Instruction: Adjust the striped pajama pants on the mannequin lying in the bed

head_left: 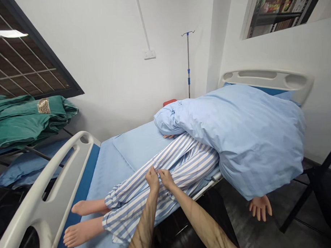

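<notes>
Blue-and-white striped trousers [133, 188] cover the legs of a figure, seemingly a mannequin, lying on the bed. My left hand [153, 178] is closed, pinching the striped cloth around knee level. Right beside it, my right hand [165, 177] is also closed on the trouser fabric, the fingertips of both hands nearly touching. Two bare feet [84, 231] stick out of the trouser cuffs at the lower left. A light blue quilt [241, 130] is heaped over the upper body, hiding it. The figure's hand [260, 207] hangs out under the quilt at the right.
The bed's footboard [52, 178] rises at the left and its headboard [267, 78] at the back right. An IV pole [188, 59] stands by the wall. Green cloth [32, 115] lies at the left. A black stand [312, 179] is at the right.
</notes>
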The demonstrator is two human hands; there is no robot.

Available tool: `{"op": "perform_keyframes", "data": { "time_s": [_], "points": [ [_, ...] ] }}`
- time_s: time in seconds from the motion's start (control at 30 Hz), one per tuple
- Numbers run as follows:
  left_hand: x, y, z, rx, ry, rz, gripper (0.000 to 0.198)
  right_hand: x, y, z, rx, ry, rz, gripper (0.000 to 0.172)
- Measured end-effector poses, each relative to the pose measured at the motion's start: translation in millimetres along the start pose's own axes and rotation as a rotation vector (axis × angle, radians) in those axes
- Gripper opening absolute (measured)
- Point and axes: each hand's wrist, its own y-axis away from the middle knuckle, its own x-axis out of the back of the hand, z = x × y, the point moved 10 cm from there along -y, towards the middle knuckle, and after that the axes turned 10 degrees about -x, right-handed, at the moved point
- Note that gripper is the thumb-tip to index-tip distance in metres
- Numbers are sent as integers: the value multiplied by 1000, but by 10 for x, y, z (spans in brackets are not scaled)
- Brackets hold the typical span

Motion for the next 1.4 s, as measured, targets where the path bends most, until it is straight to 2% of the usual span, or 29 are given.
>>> {"op": "perform_keyframes", "data": {
  "time_s": [0.07, 0.2, 0.3, 0.43, 0.53, 0.6, 0.8, 0.87, 0.93, 1.07, 1.2, 1.4],
  "points": [
    [-115, 87, -43, 24, 45, -70, 42, 2, -1, 27, 5, -40, 6, 40],
    [-242, 238, -103, -27, -108, -184, 29, 32, 14, 112, -6, -40, 80, 40],
    [-288, 264, -135, -41, -200, -246, 25, 30, 22, 130, -5, -3, 103, 41],
    [-296, 240, -156, -21, -200, -275, 25, 11, 23, 95, 7, 24, 97, 40],
    [-289, 227, -163, -9, -183, -281, 27, 7, 14, 76, -37, 69, 94, 38],
    [-282, 225, -169, 0, -169, -285, 29, 20, 12, -1, -41, 140, 92, 37],
    [-284, 246, -152, 8, -118, -309, 35, 123, 7, -509, 86, 352, 57, 40],
    [-285, 245, -144, 8, -130, -305, 36, 163, 2, -592, 107, 404, 50, 40],
    [-289, 240, -134, 3, -146, -299, 37, 175, 0, -561, 104, 466, 33, 38],
    [-313, 241, -111, -18, -167, -293, 35, 168, -7, -262, 37, 537, -1, 33],
    [-339, 252, -94, -28, -188, -282, 36, 233, -57, -70, -10, 419, 36, 38],
    [-431, 241, -127, 2, -158, -357, 40, 284, -112, -34, -18, 266, 38, 40]
  ]
}}
